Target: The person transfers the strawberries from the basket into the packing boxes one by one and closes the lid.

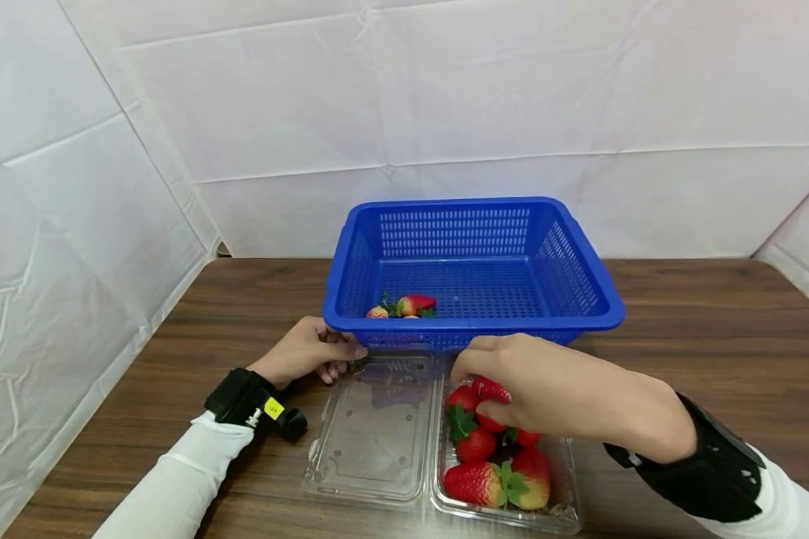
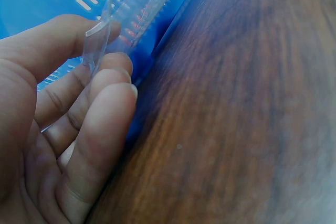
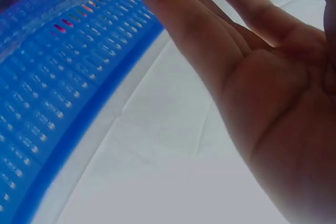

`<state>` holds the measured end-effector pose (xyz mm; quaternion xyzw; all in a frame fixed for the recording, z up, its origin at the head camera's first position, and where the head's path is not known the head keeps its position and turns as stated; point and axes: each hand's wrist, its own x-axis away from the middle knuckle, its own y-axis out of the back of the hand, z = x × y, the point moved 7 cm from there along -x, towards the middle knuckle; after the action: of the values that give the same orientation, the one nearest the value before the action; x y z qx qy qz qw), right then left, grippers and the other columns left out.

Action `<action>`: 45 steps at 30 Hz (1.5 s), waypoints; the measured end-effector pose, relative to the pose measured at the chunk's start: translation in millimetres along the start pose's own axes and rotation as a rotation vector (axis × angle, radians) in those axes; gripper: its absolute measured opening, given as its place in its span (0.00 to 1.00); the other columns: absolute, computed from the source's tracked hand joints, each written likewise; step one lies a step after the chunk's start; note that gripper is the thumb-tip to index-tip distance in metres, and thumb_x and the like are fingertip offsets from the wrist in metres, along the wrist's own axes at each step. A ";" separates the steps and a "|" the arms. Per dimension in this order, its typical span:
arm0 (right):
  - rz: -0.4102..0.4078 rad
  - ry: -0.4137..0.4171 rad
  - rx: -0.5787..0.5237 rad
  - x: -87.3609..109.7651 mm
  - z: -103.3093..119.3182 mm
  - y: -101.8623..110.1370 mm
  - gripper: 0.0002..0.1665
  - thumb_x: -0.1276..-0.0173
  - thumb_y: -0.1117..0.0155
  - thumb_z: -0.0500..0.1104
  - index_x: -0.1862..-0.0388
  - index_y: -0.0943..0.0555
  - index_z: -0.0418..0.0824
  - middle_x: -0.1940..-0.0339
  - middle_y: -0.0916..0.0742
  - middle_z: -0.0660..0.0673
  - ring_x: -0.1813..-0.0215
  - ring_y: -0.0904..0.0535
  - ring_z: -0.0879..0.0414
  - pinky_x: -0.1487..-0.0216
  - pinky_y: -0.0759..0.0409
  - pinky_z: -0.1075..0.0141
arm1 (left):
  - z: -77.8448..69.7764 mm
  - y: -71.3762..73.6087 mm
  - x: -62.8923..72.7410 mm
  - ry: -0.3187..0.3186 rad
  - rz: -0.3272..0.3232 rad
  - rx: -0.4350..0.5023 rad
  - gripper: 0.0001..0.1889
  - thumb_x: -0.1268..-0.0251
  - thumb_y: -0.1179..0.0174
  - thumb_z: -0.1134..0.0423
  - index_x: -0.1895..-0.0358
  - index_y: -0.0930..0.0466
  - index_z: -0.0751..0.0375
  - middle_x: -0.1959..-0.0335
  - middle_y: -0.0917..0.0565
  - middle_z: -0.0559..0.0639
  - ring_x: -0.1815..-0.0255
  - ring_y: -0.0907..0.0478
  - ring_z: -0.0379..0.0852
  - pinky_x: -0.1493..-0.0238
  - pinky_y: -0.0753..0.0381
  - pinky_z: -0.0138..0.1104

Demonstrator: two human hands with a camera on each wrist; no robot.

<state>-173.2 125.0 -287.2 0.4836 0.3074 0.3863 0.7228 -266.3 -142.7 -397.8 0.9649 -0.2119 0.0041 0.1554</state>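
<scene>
My left hand [image 1: 305, 350] pinches the far left corner of a clear plastic lid [image 1: 380, 442], thumb on top; the left wrist view shows the thin plastic edge [image 2: 97, 43] between thumb and fingers. The lid lies opened out beside its clear punnet base [image 1: 568, 490], which holds several red strawberries [image 1: 475, 447]. Over the far end of the base, my right hand [image 1: 535, 385] curls round a strawberry [image 1: 491, 388], with fingers on the far side and thumb on the near side. Its fingertips are partly hidden.
A blue slotted basket [image 1: 475, 325] stands right behind the punnet, with a few strawberries [image 1: 416, 304] in its near left corner. Dark wood table [image 1: 701, 329] shows on both sides. White cloth walls [image 1: 297, 112] close off the back and sides.
</scene>
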 end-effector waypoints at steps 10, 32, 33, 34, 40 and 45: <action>-0.196 0.096 0.040 1.8 12.8 24.5 0.22 0.34 0.21 0.33 0.42 0.16 0.42 0.47 0.13 0.49 0.49 0.13 0.55 0.50 0.12 0.62 | -0.3 2.3 -2.1 -0.008 -0.004 -0.014 0.08 0.30 0.29 0.65 0.64 0.15 0.67 0.78 0.18 0.56 0.81 0.20 0.42 0.75 0.14 0.35; -0.396 0.085 0.127 8.1 -21.0 55.0 0.23 0.41 0.17 0.31 0.47 0.13 0.39 0.50 0.10 0.46 0.55 0.13 0.52 0.55 0.12 0.55 | 0.7 2.5 -2.3 -0.004 0.003 -0.001 0.08 0.30 0.29 0.65 0.66 0.16 0.66 0.78 0.18 0.55 0.82 0.20 0.41 0.75 0.14 0.35; -0.396 0.068 0.132 8.1 -23.3 55.7 0.23 0.40 0.17 0.31 0.47 0.13 0.39 0.51 0.11 0.46 0.56 0.14 0.53 0.56 0.13 0.55 | 0.8 2.4 -2.2 -0.004 0.004 -0.001 0.08 0.30 0.29 0.65 0.66 0.16 0.66 0.78 0.18 0.55 0.82 0.20 0.41 0.75 0.14 0.35; -0.394 0.051 0.135 7.9 -25.5 56.3 0.22 0.39 0.18 0.31 0.46 0.13 0.39 0.51 0.11 0.47 0.56 0.15 0.53 0.56 0.13 0.55 | 0.9 2.3 -2.1 -0.003 0.005 0.000 0.08 0.30 0.29 0.65 0.66 0.16 0.66 0.78 0.18 0.55 0.82 0.20 0.41 0.75 0.14 0.35; -0.383 -0.032 0.130 5.6 -38.9 56.9 0.17 0.34 0.22 0.32 0.48 0.13 0.37 0.52 0.10 0.44 0.54 0.13 0.51 0.53 0.13 0.53 | 1.4 2.1 -1.8 -0.003 0.005 0.000 0.08 0.30 0.29 0.65 0.65 0.16 0.66 0.78 0.18 0.55 0.81 0.20 0.42 0.74 0.14 0.35; -0.369 -0.073 0.133 3.7 -49.3 54.8 0.15 0.33 0.23 0.32 0.49 0.13 0.36 0.54 0.10 0.44 0.55 0.14 0.50 0.53 0.13 0.52 | 1.5 1.6 -1.4 -0.005 0.007 0.000 0.08 0.30 0.29 0.65 0.64 0.16 0.66 0.77 0.18 0.55 0.81 0.20 0.42 0.74 0.13 0.35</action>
<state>-225.9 163.7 -253.0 0.4795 0.3892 0.2082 0.7585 -268.3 -144.0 -398.8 0.9641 -0.2157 0.0025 0.1549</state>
